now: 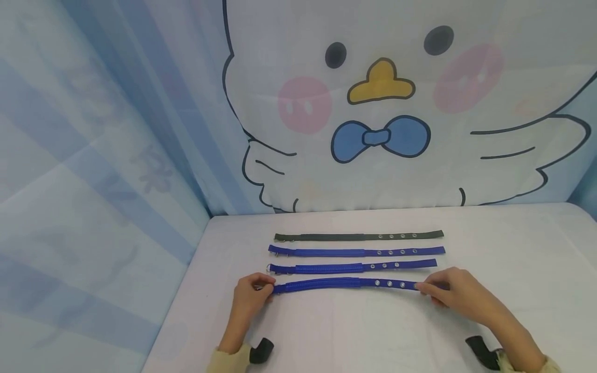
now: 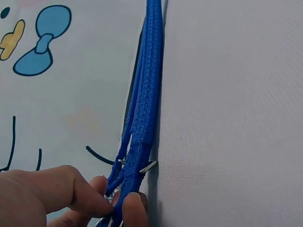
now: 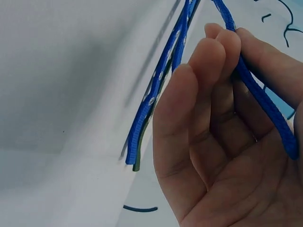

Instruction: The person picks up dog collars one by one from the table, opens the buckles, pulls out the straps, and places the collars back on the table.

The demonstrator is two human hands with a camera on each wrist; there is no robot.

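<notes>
A blue pet collar (image 1: 322, 284) with metal eyelets stretches between both hands at the front of a row. My left hand (image 1: 252, 299) pinches its ring end between thumb and fingers; in the left wrist view a small metal ring (image 2: 148, 166) sticks out just above the fingertips. At the eyelet end, my right hand (image 1: 466, 296) pinches the strap, whose tail (image 3: 267, 109) runs back across the palm in the right wrist view. Behind it lie a second blue collar (image 1: 328, 269), a third blue collar (image 1: 328, 253) and a dark green collar (image 1: 326, 237), roughly parallel.
All the collars are on or just over a white-covered table (image 1: 373, 336). A curtain with a cartoon figure (image 1: 382, 181) hangs along the back edge, and a blue and white curtain (image 1: 93, 207) on the left. Black wrist mounts (image 1: 261, 351) sit at both sleeves.
</notes>
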